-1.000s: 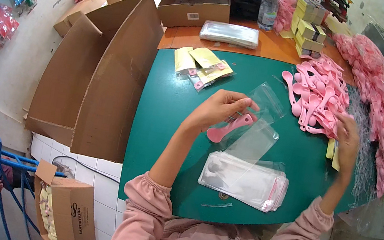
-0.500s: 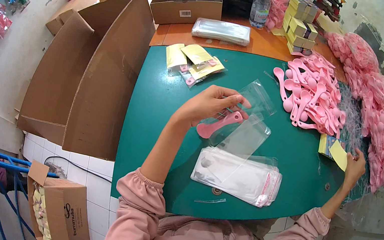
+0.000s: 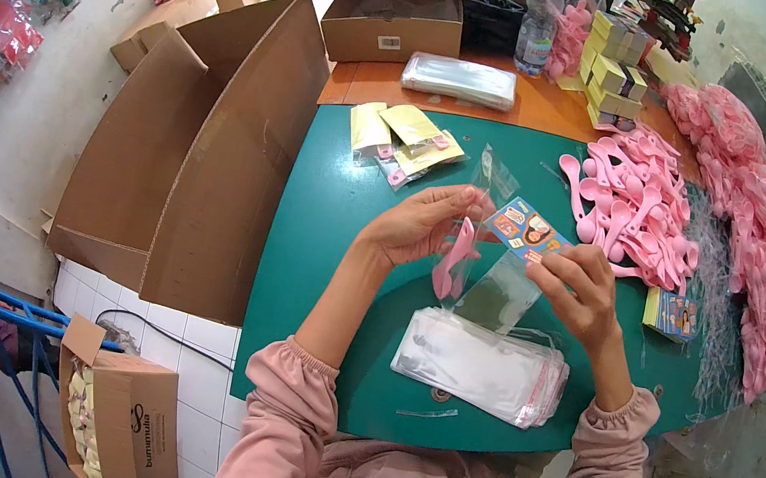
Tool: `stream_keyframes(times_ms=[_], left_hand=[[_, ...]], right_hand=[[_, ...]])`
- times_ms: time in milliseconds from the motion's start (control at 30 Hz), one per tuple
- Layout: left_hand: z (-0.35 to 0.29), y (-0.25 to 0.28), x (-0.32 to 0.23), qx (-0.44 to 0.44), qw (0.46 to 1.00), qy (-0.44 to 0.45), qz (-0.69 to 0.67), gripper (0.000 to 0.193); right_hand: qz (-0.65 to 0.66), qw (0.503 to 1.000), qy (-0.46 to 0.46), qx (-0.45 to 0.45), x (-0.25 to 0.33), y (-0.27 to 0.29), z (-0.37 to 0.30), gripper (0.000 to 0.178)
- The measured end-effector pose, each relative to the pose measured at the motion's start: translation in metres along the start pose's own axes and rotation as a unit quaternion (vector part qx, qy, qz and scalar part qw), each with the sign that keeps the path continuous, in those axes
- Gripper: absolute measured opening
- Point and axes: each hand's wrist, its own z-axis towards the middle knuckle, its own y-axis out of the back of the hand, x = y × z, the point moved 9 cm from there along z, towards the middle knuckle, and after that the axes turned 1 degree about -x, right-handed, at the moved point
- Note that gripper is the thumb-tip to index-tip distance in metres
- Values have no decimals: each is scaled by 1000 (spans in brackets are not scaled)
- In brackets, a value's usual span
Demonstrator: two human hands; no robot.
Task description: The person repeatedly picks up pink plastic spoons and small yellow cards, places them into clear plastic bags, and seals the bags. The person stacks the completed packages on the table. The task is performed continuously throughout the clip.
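My left hand pinches a clear plastic bag by its upper part, with a pink spoon inside it. From the right, my right hand grips a printed card, blue with coloured pictures. The card's left end is at the bag's mouth; whether it has entered cannot be made out. Just below, another clear bag lies partly over a stack of flat clear bags on the green table mat. Right of my hand sits a stack of cards.
A heap of pink spoons covers the mat's right, beside a long bundle of bagged spoons. Filled packets lie at the back left. Card stacks and a bottle stand behind. A large carton borders the left.
My right hand has brought a card from the stack at the right over to the bag. My left hand has turned the bag, so the spoon now hangs more upright.
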Motion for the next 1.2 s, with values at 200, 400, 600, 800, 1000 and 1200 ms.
stream_keyframes(times_ms=[200,400,600,800,1000,1200], left_hand=[[3,21,-7,-119,988,2,104,31],[3,-2,-15,-91,943,42,318,27],[11,11,10,-46,926,19,375,30],[13,20,2,-115,941,7,317,33],[17,23,21,-103,936,62,332,31],[12,25,18,-148,933,69,322,29]], right_hand=[[120,969,-216,-5,-57,-22,-4,41],[352,831,-421,87,-109,-63,-28,35],[357,808,-323,341,-68,-98,-24,33],[367,775,-497,136,-120,-76,-66,19],[442,696,-558,-92,-120,-55,-62,20],[422,752,-503,55,-107,-60,-54,15]])
